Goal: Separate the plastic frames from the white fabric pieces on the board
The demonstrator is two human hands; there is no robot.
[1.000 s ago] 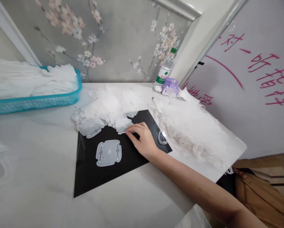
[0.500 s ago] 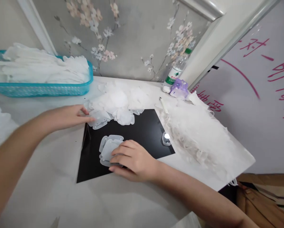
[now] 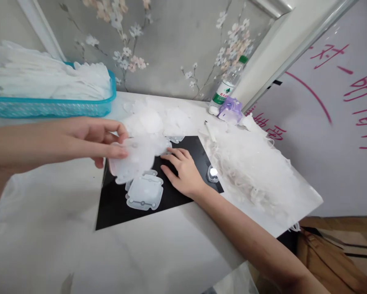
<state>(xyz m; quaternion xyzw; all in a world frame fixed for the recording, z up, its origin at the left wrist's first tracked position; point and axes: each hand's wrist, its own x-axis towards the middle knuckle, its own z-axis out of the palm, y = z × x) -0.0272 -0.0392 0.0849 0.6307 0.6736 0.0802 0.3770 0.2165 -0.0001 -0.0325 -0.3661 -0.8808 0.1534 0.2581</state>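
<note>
My left hand [image 3: 100, 141] pinches a translucent white plastic piece [image 3: 134, 159] and holds it just above the black mat [image 3: 116, 204]. Below it, a small stack of the same square pieces [image 3: 145, 192] lies on the mat. My right hand [image 3: 182, 171] rests flat on the mat with its fingers spread, the fingertips near the edge of the loose pile of white pieces [image 3: 153, 122] behind it. Nothing is in the right hand.
A teal basket [image 3: 48, 108] piled with white material stands at the back left. A heap of thin white strings [image 3: 251, 167] covers the table's right side. A small clear round object [image 3: 213, 173], a water bottle [image 3: 224, 87] and a purple packet [image 3: 230, 110] are beside it.
My left hand lifted a piece from the pile and carried it right, over the mat. My right hand left the stacked pieces and moved back toward the pile.
</note>
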